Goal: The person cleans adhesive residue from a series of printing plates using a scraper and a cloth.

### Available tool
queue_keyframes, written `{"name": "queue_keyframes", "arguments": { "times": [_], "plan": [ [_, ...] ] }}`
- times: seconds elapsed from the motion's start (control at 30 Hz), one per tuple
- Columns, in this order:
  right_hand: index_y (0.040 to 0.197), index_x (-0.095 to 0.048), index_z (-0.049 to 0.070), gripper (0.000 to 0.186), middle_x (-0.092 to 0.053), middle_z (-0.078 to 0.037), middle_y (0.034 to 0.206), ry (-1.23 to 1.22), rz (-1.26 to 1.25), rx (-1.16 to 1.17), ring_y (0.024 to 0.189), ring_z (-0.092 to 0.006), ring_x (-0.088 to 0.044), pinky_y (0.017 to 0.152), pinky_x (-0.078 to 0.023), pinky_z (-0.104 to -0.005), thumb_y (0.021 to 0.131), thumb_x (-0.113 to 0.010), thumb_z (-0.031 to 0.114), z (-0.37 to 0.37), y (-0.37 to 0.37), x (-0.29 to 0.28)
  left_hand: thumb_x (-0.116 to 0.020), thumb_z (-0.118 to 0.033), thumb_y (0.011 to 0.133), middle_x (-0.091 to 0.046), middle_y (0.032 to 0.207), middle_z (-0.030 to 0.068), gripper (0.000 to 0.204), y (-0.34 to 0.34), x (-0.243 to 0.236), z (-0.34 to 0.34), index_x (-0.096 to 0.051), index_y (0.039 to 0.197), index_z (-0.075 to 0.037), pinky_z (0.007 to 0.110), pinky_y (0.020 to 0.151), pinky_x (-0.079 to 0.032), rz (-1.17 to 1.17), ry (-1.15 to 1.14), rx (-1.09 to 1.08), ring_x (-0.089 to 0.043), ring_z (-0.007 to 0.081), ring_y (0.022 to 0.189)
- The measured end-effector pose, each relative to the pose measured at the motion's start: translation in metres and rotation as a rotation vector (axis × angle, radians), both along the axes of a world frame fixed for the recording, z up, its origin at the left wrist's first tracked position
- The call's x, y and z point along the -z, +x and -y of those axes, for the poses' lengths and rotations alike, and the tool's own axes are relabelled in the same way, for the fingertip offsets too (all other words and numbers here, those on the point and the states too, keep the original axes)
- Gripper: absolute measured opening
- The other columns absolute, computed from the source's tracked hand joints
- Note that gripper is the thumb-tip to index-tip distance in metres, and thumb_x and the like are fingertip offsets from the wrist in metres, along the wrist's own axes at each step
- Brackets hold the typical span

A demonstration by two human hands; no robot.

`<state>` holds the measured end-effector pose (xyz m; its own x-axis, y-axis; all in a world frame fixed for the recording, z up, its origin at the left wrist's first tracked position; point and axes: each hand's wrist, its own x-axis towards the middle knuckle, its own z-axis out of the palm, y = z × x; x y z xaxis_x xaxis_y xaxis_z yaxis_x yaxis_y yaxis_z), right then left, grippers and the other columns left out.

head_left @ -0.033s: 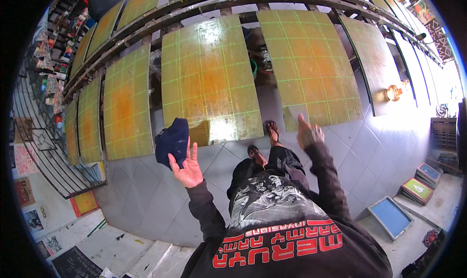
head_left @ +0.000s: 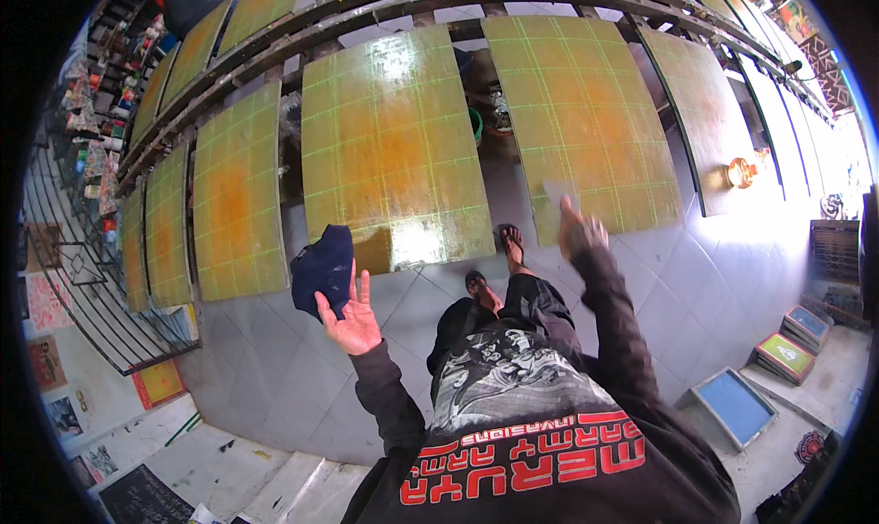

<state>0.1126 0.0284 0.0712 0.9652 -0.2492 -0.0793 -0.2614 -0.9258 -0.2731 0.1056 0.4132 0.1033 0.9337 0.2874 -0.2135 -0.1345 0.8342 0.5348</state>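
Note:
My left hand [head_left: 351, 326] grips a folded navy-blue cloth piece [head_left: 322, 272] between thumb and fingers, with other fingers raised. The cloth hangs over the near left corner of a yellow-green board [head_left: 396, 148] marked with bright green grid lines. Out to the right, my right hand [head_left: 583, 234] pinches a small pale, see-through sheet [head_left: 556, 194], its edges blurred. That sheet is over the near left part of a second gridded board [head_left: 600, 125]; whether it touches the surface I cannot tell.
More gridded boards [head_left: 238, 190] lie in a row on a dark rail rack [head_left: 421, 0]. An orange, glossy container [head_left: 740, 173] rests on a board at right. Framed screens [head_left: 735, 409] lie at lower right. A wire rack [head_left: 101, 277] stands left, and someone in dark clothing [head_left: 194, 0] is at far left.
My right hand has shifted slightly away from me, carrying the pale sheet a little farther over the right board. The left hand and cloth have barely moved.

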Motion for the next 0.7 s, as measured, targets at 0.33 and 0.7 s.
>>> {"name": "queue_keyframes", "arguments": {
  "times": [0.33, 0.7],
  "plan": [
    [0.115, -0.057, 0.009, 0.033, -0.063, -0.021, 0.109, -0.040, -0.061, -0.053, 0.095, -0.0424, -0.062, 0.078, -0.051, -0.0511, 0.090, -0.040, 0.022, 0.044, 0.109, -0.001, -0.039, -0.031, 0.100, -0.039, 0.143, 0.0152, 0.051, -0.031, 0.009, 0.009, -0.034, 0.141, -0.002, 0.053, 0.105, -0.039, -0.080, -0.071, -0.018, -0.033, 0.0358, 0.135],
    [0.114, -0.056, 0.006, 0.034, -0.066, -0.019, 0.099, -0.001, 0.092, 0.084, 0.091, -0.0387, -0.064, 0.079, -0.050, -0.0502, 0.092, -0.042, 0.028, 0.086, 0.199, -0.012, -0.040, -0.030, 0.100, -0.038, 0.143, 0.0179, 0.050, 0.013, 0.002, 0.040, -0.035, 0.139, -0.001, 0.051, 0.105, -0.039, -0.059, -0.100, 0.109, -0.032, 0.0365, 0.135]
  ]
}}
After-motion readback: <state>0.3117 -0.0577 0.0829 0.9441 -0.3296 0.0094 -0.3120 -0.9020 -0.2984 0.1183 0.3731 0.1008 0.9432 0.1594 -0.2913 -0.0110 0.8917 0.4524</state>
